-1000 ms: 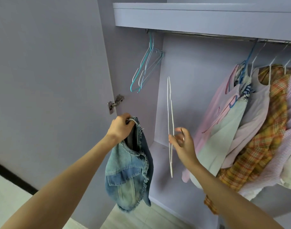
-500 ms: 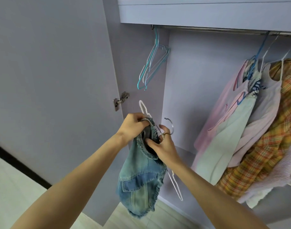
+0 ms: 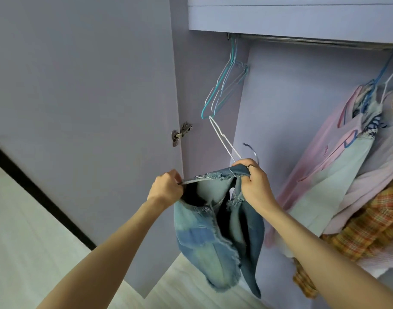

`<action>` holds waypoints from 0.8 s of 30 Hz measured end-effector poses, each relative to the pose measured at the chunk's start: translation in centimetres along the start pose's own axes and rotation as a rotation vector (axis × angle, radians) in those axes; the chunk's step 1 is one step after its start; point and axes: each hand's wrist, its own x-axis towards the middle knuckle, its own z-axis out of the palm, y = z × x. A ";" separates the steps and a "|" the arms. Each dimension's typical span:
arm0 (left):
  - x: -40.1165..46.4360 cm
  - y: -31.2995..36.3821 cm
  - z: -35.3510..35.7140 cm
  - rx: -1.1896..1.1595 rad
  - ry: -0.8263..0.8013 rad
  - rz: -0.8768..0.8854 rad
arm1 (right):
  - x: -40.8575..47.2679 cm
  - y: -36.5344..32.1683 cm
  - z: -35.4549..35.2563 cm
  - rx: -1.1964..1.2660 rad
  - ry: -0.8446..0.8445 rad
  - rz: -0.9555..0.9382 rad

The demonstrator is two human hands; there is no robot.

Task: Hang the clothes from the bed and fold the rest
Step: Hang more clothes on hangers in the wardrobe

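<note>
A frayed blue denim garment [image 3: 215,237] hangs in front of the open wardrobe, stretched open at its top edge. My left hand [image 3: 166,188] pinches the left end of that edge. My right hand [image 3: 254,182] grips the right end together with a white wire hanger [image 3: 223,138]. One arm of the hanger sticks up and to the left above my right hand, and its hook curls just above my knuckles. The rest of the hanger is hidden by the denim and my hand.
A metal rail [image 3: 313,41] runs under the wardrobe shelf [image 3: 291,16]. Several bare hangers [image 3: 226,85] hang at its left end. Hung clothes [image 3: 356,170] fill the right side. The open wardrobe door [image 3: 84,97] stands at left, with pale floor [image 3: 19,219] below.
One second ago my right hand held the hanger apart from the denim. It brought the hanger to the garment, and both hands have now pulled the top edge wide open.
</note>
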 end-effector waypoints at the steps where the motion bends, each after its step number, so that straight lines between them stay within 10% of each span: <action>1: 0.3 -0.6 -0.3 -0.020 -0.006 -0.030 | 0.1 0.3 -0.3 0.028 0.013 0.034; 9: 1.6 -0.1 -3.6 -0.175 0.015 0.125 | -0.4 2.7 -3.0 0.075 -0.327 0.289; 16: 2.6 2.4 -2.7 0.367 0.055 0.233 | 0.2 2.9 -4.5 0.227 0.181 0.232; 24: 3.9 0.8 -4.8 0.483 0.171 0.253 | -0.9 3.7 -3.4 0.044 0.022 0.395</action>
